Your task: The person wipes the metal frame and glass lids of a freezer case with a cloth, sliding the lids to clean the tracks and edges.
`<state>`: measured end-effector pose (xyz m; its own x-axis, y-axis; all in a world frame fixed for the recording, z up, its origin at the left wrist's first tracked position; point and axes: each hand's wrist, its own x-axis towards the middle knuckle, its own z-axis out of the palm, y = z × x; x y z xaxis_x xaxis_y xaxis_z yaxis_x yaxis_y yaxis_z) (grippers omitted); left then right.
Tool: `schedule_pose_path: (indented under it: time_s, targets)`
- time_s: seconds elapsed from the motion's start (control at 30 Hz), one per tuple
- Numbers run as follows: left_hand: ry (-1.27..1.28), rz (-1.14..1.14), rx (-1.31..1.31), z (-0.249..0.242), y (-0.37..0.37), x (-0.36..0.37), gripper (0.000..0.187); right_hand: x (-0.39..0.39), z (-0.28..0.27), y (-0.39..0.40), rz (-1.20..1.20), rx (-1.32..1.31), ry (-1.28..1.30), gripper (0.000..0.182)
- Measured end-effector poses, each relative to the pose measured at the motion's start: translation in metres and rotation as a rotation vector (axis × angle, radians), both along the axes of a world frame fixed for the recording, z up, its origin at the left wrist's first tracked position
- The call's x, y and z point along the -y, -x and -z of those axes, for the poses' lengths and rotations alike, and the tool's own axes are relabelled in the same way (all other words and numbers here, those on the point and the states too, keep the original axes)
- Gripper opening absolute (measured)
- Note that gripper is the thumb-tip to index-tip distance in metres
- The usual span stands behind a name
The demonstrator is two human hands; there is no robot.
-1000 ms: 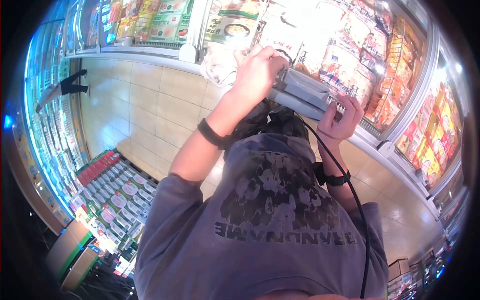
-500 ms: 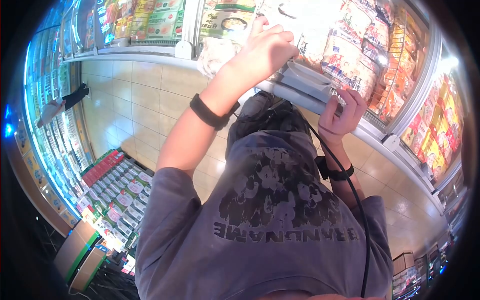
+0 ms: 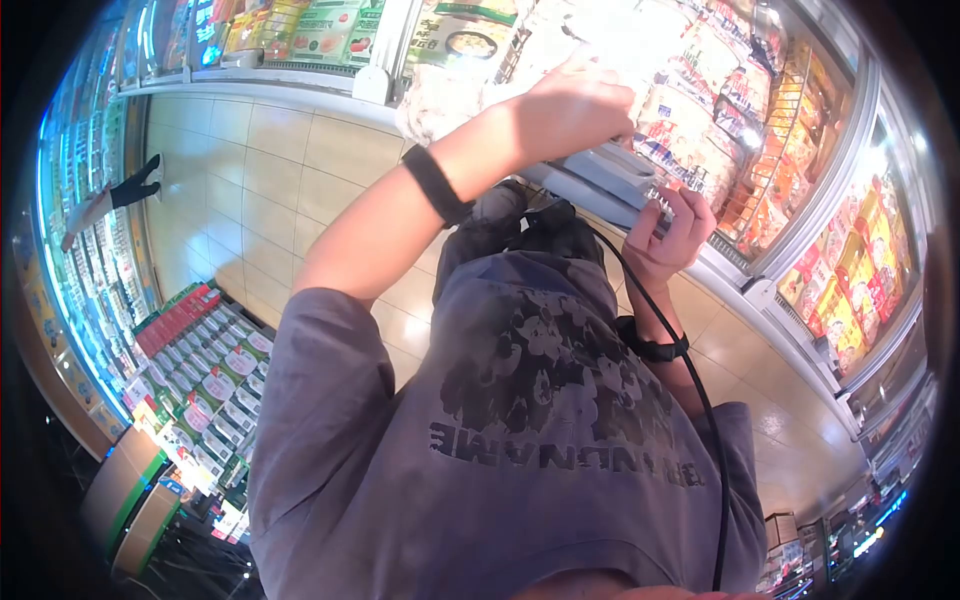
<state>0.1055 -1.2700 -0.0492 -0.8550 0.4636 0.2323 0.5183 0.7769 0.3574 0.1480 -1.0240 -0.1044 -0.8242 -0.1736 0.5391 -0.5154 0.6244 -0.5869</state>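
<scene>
My left hand [image 3: 578, 105] reaches over the freezer case with its fingers curled closed. Glare washes out the fingertips, and I cannot make out what they hold. Just below it lies a pale grey, tray-like piece [image 3: 610, 170] on the case's front rim. My right hand [image 3: 672, 235] is at the right end of that grey piece, fingers bent and thumb close to the index finger. Whatever lies between them is too small to tell. Beyond both hands are white printed food bags [image 3: 690, 110]. A crumpled clear bag with whitish contents [image 3: 440, 105] sits at the rim, beside my left forearm.
A wire divider [image 3: 775, 150] separates orange packs from the white bags. Another freezer section with red and yellow packs [image 3: 850, 270] is at right. Left are lit shelves [image 3: 95, 270], a person's dark-clothed leg [image 3: 135, 188] and a product display [image 3: 205, 375]. A black cable [image 3: 700, 390] runs down my right side.
My left hand has shifted right and slightly down, its raised thumb lowered. The right hand has moved slightly down and left within the view. The view itself has shifted a little.
</scene>
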Motion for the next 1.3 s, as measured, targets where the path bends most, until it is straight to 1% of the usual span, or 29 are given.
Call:
schedule_pose_path:
  time_s: [0.03,0.1,0.13,0.2,0.23,0.3,0.37,0.43,0.47,0.57,0.7,0.77,0.9,0.97,1.0,1.03,1.1,1.23,1.3]
  targets:
    - [0.005,0.004,-0.003,-0.001,-0.003,0.009,0.012,0.001,0.003,0.002,0.004,-0.003,0.005,0.027]
    - [0.157,-0.125,0.025,-0.008,-0.015,0.024,0.013,-0.003,0.006,0.002,0.008,-0.029,0.022,0.024]
    - [0.157,-0.116,0.031,-0.012,-0.022,0.030,0.013,-0.004,0.006,0.001,0.016,-0.023,0.022,0.024]
    - [0.275,-0.142,0.162,-0.021,-0.028,0.040,0.016,0.000,0.007,0.002,0.030,-0.036,0.058,0.024]
    - [0.283,-0.126,0.157,-0.021,-0.027,0.042,0.016,0.002,0.006,0.003,0.047,-0.038,0.065,0.024]
    - [0.185,-0.141,0.156,-0.012,-0.033,0.042,0.018,0.003,0.005,0.004,0.063,-0.088,0.063,0.024]
    - [0.220,-0.133,0.150,-0.009,-0.030,0.043,0.017,0.004,0.006,0.005,0.077,-0.086,0.068,0.024]
    - [0.122,-0.187,0.218,-0.008,-0.032,0.039,0.016,0.004,0.006,0.004,0.083,-0.079,0.065,0.024]
    - [0.133,-0.230,0.196,-0.006,-0.033,0.037,0.013,0.004,0.003,0.005,0.086,-0.084,0.065,0.024]
    - [0.087,-0.239,0.225,-0.004,-0.038,0.037,0.016,0.005,0.006,0.005,0.080,-0.089,0.073,0.025]
    - [0.096,-0.298,0.200,0.001,-0.042,0.030,0.014,0.003,0.007,0.007,0.059,-0.117,0.069,0.026]
    - [0.099,-0.355,0.161,0.003,-0.041,0.026,0.010,0.003,0.003,0.007,0.051,-0.123,0.055,0.026]
    - [0.063,-0.318,0.103,0.004,-0.026,0.013,0.009,0.002,0.005,0.007,0.048,-0.120,0.047,0.025]
    - [0.042,-0.128,0.078,-0.001,-0.012,0.001,0.012,0.002,0.004,0.007,0.048,-0.141,0.028,0.024]
    - [0.110,-0.058,0.092,-0.007,-0.005,-0.005,0.016,0.001,0.003,0.007,0.042,-0.151,0.009,0.023]
    - [0.104,-0.051,0.086,-0.011,0.001,-0.009,0.016,0.000,0.004,0.007,0.048,-0.157,0.002,0.023]
    - [0.205,0.029,0.098,-0.015,0.009,-0.013,0.020,-0.001,0.004,0.006,0.040,-0.134,0.005,0.022]
    - [0.158,0.017,0.092,-0.011,-0.003,-0.003,0.020,-0.001,0.002,0.005,0.062,-0.131,0.068,0.023]
    - [0.219,-0.097,0.154,-0.015,-0.008,-0.001,0.019,-0.007,0.002,0.003,0.028,-0.125,0.118,0.028]
